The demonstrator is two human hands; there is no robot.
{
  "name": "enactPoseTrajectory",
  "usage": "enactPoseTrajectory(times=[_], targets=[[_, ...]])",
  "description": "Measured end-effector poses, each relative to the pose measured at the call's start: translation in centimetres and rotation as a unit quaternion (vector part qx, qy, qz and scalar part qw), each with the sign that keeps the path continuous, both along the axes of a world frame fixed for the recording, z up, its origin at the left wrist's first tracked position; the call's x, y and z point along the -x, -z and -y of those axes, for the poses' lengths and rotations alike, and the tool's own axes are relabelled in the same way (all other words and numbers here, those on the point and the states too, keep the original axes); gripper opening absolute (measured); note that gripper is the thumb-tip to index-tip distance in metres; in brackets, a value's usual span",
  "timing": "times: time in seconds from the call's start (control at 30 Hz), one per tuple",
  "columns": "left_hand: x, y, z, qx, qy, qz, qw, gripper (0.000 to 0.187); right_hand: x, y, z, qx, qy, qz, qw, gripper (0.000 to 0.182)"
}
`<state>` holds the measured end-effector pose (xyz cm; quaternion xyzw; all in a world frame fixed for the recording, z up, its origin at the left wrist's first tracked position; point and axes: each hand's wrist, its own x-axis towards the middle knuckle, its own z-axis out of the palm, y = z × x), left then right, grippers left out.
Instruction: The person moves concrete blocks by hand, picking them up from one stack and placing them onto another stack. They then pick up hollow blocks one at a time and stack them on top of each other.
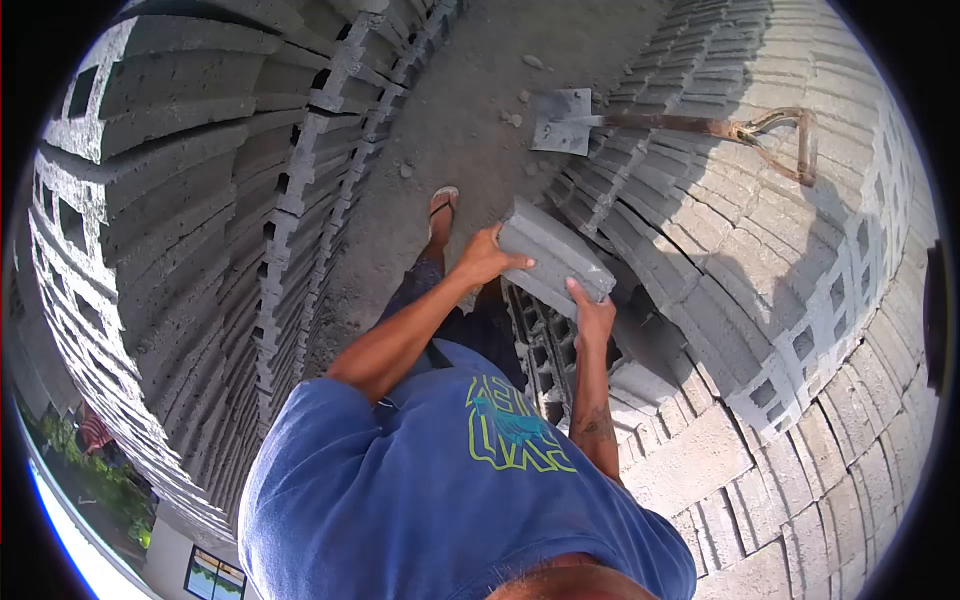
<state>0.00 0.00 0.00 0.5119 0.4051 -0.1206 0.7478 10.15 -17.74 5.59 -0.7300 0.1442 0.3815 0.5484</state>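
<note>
A grey concrete block [555, 255] is held at a slant in front of my body, between both hands. My left hand [488, 256] grips its left end, with the thumb lying over the near face. On the lower right end, my right hand [594, 310] has its thumb at the edge and its other fingers partly hidden. Below the block, beside my legs, hollow blocks [540, 345] show their dark openings. Stacked grey blocks [690, 290] rise close to the right of my right hand.
A tall wall of stacked blocks [190, 200] stands on the left. A shovel [680, 122] lies across the stacks at the upper right, its blade near the dirt path [440, 120]. My sandalled foot [443, 205] is on that path. More blocks [690, 460] lie at the lower right.
</note>
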Motion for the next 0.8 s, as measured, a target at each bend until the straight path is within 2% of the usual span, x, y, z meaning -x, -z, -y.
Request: enactPoseTrajectory(times=[0.07, 0.1, 0.17, 0.2, 0.27, 0.4, 0.47, 0.5, 0.53, 0.57, 0.6, 0.63, 0.67, 0.73, 0.77, 0.8], targets=[[0.5, 0.0, -0.2, 0.026, -0.036, 0.038, 0.998, 0.064, 0.6, 0.9, 0.6, 0.092, 0.005, 0.055, 0.994, 0.056], [2.8, 4.4, -10.7, -0.036, -0.030, -0.005, 0.999, 0.064, 2.7, 8.8, -9.6, 0.032, 0.010, 0.010, 0.999, 0.056], [2.3, 8.9, -12.0, 0.003, -0.094, 0.003, 0.996, 0.059, 1.8, 11.8, -11.8, 0.035, -0.005, -0.016, 0.999, 0.062], [1.7, 10.2, -13.0, 0.017, -0.088, 0.004, 0.996, 0.059, 1.3, 13.3, -13.1, 0.051, -0.012, -0.021, 0.998, 0.065], [1.5, 12.2, -16.6, -0.032, -0.061, -0.080, 0.994, 0.057, 1.6, 17.6, -16.4, 0.063, -0.016, -0.039, 0.997, 0.068], [2.1, 23.0, -21.0, -0.087, -0.084, -0.109, 0.987, 0.055, 1.7, 26.3, -21.9, 0.039, -0.016, -0.064, 0.997, 0.073], [1.7, 25.5, -22.8, -0.055, -0.078, -0.084, 0.992, 0.058, 1.7, 30.7, -23.2, 0.037, -0.011, -0.075, 0.996, 0.072], [1.3, 26.6, -23.6, -0.054, -0.077, -0.087, 0.992, 0.058, 1.2, 33.7, -23.3, -0.008, -0.027, -0.098, 0.995, 0.075], [1.3, 27.7, -24.1, -0.076, -0.093, -0.110, 0.987, 0.058, 1.1, 35.3, -23.9, -0.054, -0.041, -0.123, 0.990, 0.077], [1.4, 28.3, -24.2, -0.096, -0.106, -0.133, 0.981, 0.059, 1.1, 36.4, -24.1, -0.050, -0.035, -0.128, 0.990, 0.077], [1.7, 28.8, -24.3, -0.090, -0.097, -0.136, 0.982, 0.059, 0.5, 35.8, -24.5, -0.046, -0.070, -0.152, 0.985, 0.080], [2.9, 28.8, -23.9, -0.146, -0.061, -0.132, 0.979, 0.061, 0.5, 35.1, -23.2, -0.035, -0.107, -0.177, 0.978, 0.082], [3.6, 28.4, -23.7, -0.204, -0.025, -0.119, 0.971, 0.063, 1.1, 33.5, -21.5, -0.025, -0.101, -0.177, 0.979, 0.082], [7.5, 33.1, -21.0, -0.416, -0.131, -0.156, 0.887, 0.064, 2.1, 29.9, -18.3, 0.122, -0.169, 0.016, 0.978, 0.086], [7.4, 30.9, -19.5, -0.361, -0.215, -0.163, 0.892, 0.063, 2.4, 26.3, -16.1, 0.139, -0.148, 0.026, 0.979, 0.086], [7.4, 28.0, -16.9, -0.293, -0.293, -0.168, 0.894, 0.062, 2.3, 21.6, -13.6, 0.096, -0.174, 0.069, 0.978, 0.074]])
